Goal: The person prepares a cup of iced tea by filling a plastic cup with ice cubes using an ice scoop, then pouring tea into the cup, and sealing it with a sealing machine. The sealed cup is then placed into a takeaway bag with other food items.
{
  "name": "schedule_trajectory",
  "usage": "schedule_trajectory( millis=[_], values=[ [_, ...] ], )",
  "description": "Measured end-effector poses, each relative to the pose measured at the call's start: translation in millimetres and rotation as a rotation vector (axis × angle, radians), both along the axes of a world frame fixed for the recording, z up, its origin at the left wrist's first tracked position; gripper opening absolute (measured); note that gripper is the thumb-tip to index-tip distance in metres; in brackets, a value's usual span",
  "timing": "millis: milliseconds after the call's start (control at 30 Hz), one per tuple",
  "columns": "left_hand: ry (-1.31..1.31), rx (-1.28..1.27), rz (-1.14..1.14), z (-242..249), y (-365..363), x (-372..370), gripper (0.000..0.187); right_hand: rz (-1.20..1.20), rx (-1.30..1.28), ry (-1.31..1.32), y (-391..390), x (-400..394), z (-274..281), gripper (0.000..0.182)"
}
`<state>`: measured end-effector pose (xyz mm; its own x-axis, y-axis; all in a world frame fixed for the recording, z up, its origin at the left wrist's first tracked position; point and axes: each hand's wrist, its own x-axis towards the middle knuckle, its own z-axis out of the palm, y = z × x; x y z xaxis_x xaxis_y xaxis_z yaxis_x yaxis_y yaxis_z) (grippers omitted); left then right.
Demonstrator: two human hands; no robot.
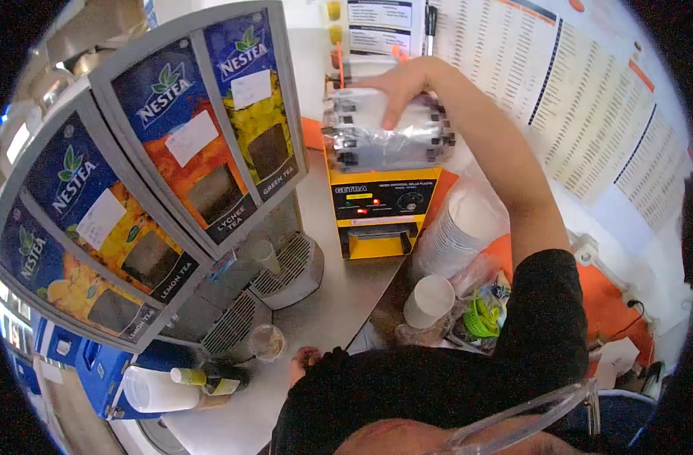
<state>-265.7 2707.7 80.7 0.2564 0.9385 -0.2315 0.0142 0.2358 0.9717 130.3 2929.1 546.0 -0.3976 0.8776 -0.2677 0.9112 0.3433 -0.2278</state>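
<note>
My right hand reaches over a roll of clear plastic film with black marks. Its thumb presses on the front of the roll and the fingers go over the top and behind it, partly hidden. The roll sits on top of a yellow and black cup sealer with red lights lit on its panel. Only a small part of my left hand shows, low beside my black clothing at the counter. Its fingers are mostly hidden. Nearest to it is a clear plastic cup with some contents.
A Nestea drink dispenser stands at left, a small cup on its drip tray. Stacked white cups, a paper tub and a green basket are at right. A bottle and stacked lids stand lower left.
</note>
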Motion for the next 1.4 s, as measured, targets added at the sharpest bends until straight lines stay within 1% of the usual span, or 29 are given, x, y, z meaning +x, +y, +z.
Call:
schedule_trajectory(
  millis=[67, 133, 167, 200, 267, 300, 333, 400, 433, 467, 500, 533, 600, 667, 733, 800, 867, 900, 933, 1000, 1033, 1067, 1133, 1167, 1200, 1267, 1333, 1367, 1400],
  values=[
    [-0.038, -0.090, 0.022, 9.4, -0.6, 1.4, 0.018, -0.064, -0.039, -0.008, -32.0, -24.8, -1.1, 0.114],
    [0.039, -0.021, -0.007, 2.8, 0.6, -3.0, 0.017, -0.042, 0.210, -0.075, -48.2, -32.4, -9.0, 0.117],
    [0.110, 0.048, -0.026, -0.7, 1.1, -3.9, 0.017, 0.023, 0.427, -0.087, -53.9, -28.8, -23.3, 0.111],
    [0.108, 0.050, -0.036, -2.2, 2.4, -1.5, 0.017, 0.013, 0.428, -0.091, -65.2, -35.9, -27.4, 0.111],
    [0.088, 0.046, -0.016, -5.1, 1.8, 2.4, 0.017, -0.093, 0.653, -0.182, -86.6, -52.9, -35.3, 0.104],
    [0.086, 0.046, -0.024, -29.5, 12.4, 0.2, 0.017, -0.071, 0.825, -0.201, -85.9, -52.1, -48.7, 0.098],
    [0.140, -0.082, -0.154, -73.9, 30.9, -5.9, 0.016, -0.078, 0.824, -0.203, -90.0, -56.0, -54.2, 0.098],
    [0.195, -0.209, -0.288, -74.5, 36.4, -2.3, 0.016, -0.141, 0.967, -0.311, -98.7, -65.5, -63.6, 0.096],
    [0.141, -0.062, -0.272, -23.0, 28.2, 13.8, 0.016, -0.147, 0.966, -0.314, -100.9, -66.8, -74.6, 0.096],
    [-0.084, -0.156, -0.257, -15.0, 37.0, 25.7, 0.016, -0.168, 1.176, -0.399, -99.9, -65.8, -91.1, 0.088],
    [-0.304, -0.261, -0.239, -7.1, 45.7, 37.6, 0.016, -0.187, 1.384, -0.486, -98.9, -64.9, -105.1, 0.080],
    [-0.689, -0.608, -0.212, -23.0, 62.5, 47.8, 0.015, -0.191, 1.383, -0.489, -98.9, -65.2, -113.6, 0.080],
    [-0.111, 0.106, -0.430, 9.3, 78.0, 75.6, 0.017, -0.219, 1.466, -0.434, -96.7, -66.0, -123.1, 0.049],
    [-0.099, 0.293, -0.471, 13.0, 104.6, 112.8, 0.018, -0.250, 1.453, -0.440, -89.2, -65.4, -139.4, 0.051],
    [-0.291, 0.017, -0.368, 70.0, 107.9, 147.3, 0.015, -0.193, 1.688, -0.369, -77.3, -57.7, -158.0, 0.051],
    [-0.742, -0.398, -0.387, 70.0, 135.8, 177.8, 0.014, -0.212, 1.664, -0.423, -76.5, -57.5, -161.1, 0.051],
    [-0.744, -0.537, -0.368, 61.1, 159.1, 196.0, 0.017, -0.242, 1.662, -0.410, -81.7, -62.8, -161.3, 0.050],
    [-0.729, -0.518, -0.297, 60.7, 164.3, 208.4, 0.019, -0.299, 1.575, -0.534, -94.1, -71.0, -151.4, 0.057],
    [-0.713, -0.493, -0.228, 60.0, 167.0, 217.2, 0.021, -0.304, 1.565, -0.540, -104.6, -75.7, -141.6, 0.057],
    [-0.772, -0.478, -0.233, 57.1, 171.0, 224.1, 0.023, -0.242, 1.267, -0.317, -119.9, -80.6, -114.0, 0.075],
    [-0.822, -0.455, -0.233, 55.8, 172.9, 227.2, 0.025, -0.220, 1.102, -0.258, -124.0, -79.3, -92.1, 0.097],
    [-0.825, -0.451, -0.236, 53.4, 173.5, 230.1, 0.025, -0.219, 1.107, -0.262, -125.1, -78.4, -73.2, 0.097],
    [-0.819, -0.471, -0.174, 48.0, 173.8, 231.8, 0.034, -0.277, 0.944, -0.351, -117.3, -76.1, -45.1, 0.108],
    [-0.815, -0.461, -0.179, 46.8, 173.4, 233.0, 0.034, -0.292, 1.020, -0.431, -108.8, -73.6, -44.2, 0.116],
    [-0.828, -0.414, -0.178, 45.3, 172.6, 234.1, 0.039, -0.298, 1.033, -0.427, -103.4, -69.2, -45.1, 0.116],
    [-0.837, -0.349, -0.184, 43.9, 176.4, 231.5, 0.045, -0.275, 0.685, -0.265, -95.0, -63.7, -42.0, 0.115],
    [-0.894, -0.373, -0.268, 38.3, 179.9, 229.0, 0.052, -0.311, 0.741, -0.299, -97.7, -67.5, -59.4, 0.109],
    [-0.878, -0.454, -0.154, 33.8, 178.7, 230.2, 0.042, -0.274, 0.959, -0.258, -100.8, -65.6, -72.8, 0.103],
    [-0.881, -0.455, -0.151, 27.8, 176.3, 230.1, 0.042, -0.231, 1.170, -0.214, -106.2, -67.6, -79.9, 0.097]
  ],
)
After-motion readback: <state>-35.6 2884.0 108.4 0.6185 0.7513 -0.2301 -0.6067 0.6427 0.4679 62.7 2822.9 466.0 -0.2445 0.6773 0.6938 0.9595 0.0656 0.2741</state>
